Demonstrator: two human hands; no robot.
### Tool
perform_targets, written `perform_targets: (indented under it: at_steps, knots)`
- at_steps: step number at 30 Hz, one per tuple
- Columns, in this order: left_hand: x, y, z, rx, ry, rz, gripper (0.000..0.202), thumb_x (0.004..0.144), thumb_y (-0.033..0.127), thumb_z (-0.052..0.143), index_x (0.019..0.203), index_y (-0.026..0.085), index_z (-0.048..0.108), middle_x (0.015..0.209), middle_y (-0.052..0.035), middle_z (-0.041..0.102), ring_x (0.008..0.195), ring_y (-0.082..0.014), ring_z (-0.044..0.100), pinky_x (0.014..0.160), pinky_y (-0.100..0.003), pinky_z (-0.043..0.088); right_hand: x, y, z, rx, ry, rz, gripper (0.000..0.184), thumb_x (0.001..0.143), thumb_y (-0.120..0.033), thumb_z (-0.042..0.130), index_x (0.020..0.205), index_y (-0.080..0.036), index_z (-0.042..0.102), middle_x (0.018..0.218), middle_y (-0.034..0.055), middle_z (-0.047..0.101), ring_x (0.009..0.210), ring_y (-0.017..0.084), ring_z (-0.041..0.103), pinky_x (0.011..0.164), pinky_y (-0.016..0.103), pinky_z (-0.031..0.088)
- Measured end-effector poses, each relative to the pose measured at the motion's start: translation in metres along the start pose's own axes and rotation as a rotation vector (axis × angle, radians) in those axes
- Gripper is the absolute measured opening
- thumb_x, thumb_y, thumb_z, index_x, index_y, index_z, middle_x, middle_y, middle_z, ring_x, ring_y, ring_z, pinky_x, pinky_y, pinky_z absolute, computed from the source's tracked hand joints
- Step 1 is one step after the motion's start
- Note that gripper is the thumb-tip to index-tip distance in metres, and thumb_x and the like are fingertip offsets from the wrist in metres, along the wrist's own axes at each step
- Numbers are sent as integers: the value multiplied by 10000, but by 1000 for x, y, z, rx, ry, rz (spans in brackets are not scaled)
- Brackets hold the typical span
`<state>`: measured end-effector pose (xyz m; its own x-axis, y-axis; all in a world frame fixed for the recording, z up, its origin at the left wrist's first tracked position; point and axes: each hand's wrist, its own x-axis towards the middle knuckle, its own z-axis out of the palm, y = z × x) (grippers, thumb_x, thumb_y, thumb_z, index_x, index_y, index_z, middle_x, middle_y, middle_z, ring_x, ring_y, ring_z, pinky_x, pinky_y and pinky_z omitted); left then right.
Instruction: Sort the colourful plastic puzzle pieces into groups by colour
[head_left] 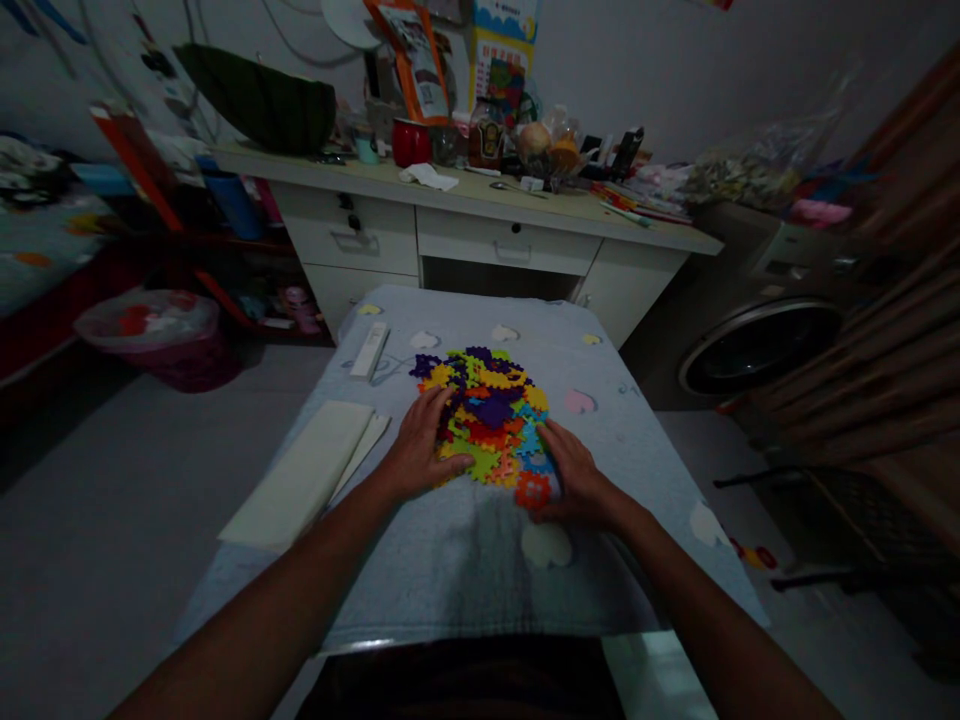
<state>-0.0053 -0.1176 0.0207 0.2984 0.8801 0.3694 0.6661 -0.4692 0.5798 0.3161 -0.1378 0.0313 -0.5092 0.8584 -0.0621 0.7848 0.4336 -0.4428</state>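
A heap of colourful toothed puzzle pieces (491, 410) lies on the blue cloth-covered table (457, 580) in front of me. My left hand (427, 445) rests against the heap's left side, fingers stretched out and thumb pointing to the right. On the other side, my right hand (574, 475) curves around the right edge with its fingers apart. Near its thumb is an orange-red square piece (533, 490). Neither hand grips a piece that I can see.
A folded cream sheet (300, 475) and a white power strip (370, 350) lie on the table's left part. Behind stands a white desk (495, 240) crowded with objects. A washing machine (750, 300) is at the right, a pink bin (165, 345) on the floor at left.
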Motion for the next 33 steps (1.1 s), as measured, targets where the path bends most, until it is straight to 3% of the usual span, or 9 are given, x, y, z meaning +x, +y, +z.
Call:
perform_targets:
  at_steps: [6,11,17,21,25,29,31,33]
  knots:
    - [-3,-2,2,-21,47,22,922,855,584,573,1547,198,103,1545,-191,277,1432,-355,285,1155,-555,287,15,0,-9,-19,8,13,1128,584,-576,833,1525,-217,325,1589,198,237,1450,392,245,1147,581,240]
    - [-3,0,2,-15,30,18,905,860,586,565,1547,204,117,1537,-189,298,1422,-351,304,1144,-544,303,22,7,-11,9,53,-84,864,680,-450,807,1428,-179,470,1510,203,374,1392,358,359,1135,541,301]
    - [-2,-4,8,76,-23,44,1210,613,801,660,1550,221,160,1557,-202,253,1436,-427,228,1143,-605,237,34,-1,-7,58,174,-168,580,781,-316,705,1313,-164,530,1381,179,488,1298,291,453,1081,460,384]
    - [-4,-5,11,147,-94,62,1267,514,842,680,1541,251,231,1589,-197,198,1446,-471,160,1133,-649,185,38,-19,-5,-28,193,-91,308,847,-313,634,1114,-163,600,1175,142,586,1104,257,536,961,415,429]
    - [-6,-3,12,187,-95,52,1174,570,806,681,1526,254,283,1578,-193,232,1448,-463,155,1133,-650,168,39,-34,-22,-200,82,-6,333,818,-414,686,1059,-188,640,1159,121,599,1047,278,538,913,435,394]
    - [1,0,7,135,-110,73,1165,585,821,655,1522,236,284,1563,-194,262,1448,-448,167,1139,-648,165,57,-35,-53,-155,95,-31,305,848,-417,661,1052,-190,655,1081,102,639,1013,249,574,894,387,402]
    - [12,0,2,81,-74,37,1046,679,789,609,1508,227,307,1556,-183,274,1448,-409,199,1157,-610,183,80,-32,-64,-93,141,-75,286,875,-411,629,1047,-183,651,1055,93,655,988,225,591,886,356,419]
    - [28,-3,-2,31,8,-48,759,874,672,446,1478,221,361,1528,-161,319,1442,-345,248,1163,-555,230,111,-29,-69,-68,181,-88,271,879,-413,615,1009,-178,657,1039,95,658,977,220,595,888,348,432]
